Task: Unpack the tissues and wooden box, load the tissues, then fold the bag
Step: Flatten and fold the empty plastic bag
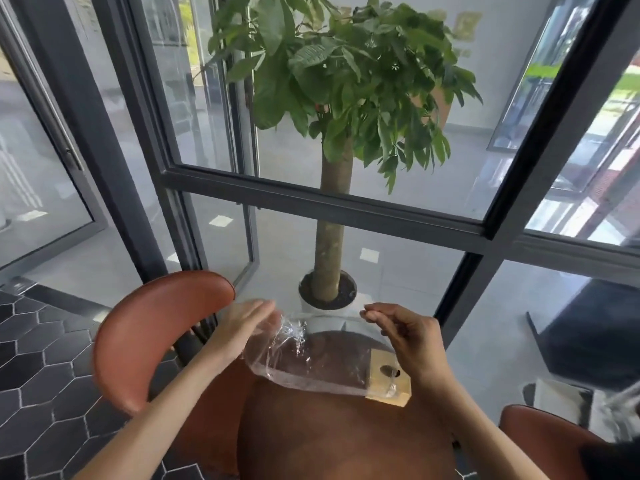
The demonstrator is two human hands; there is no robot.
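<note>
My right hand (398, 332) pinches the clear bag's (311, 358) top edge at lower centre, lifting it open. My left hand (247, 323), fingers spread flat, steadies the bag's other side above the worktop (329, 438).

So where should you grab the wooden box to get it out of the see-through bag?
Probably by its near right end. The wooden box lies flat on the table, and that end pokes out of the clear bag beside the right hand. Pinch its sides from the right and slide it rightward while the left hand holds the bag.
</note>
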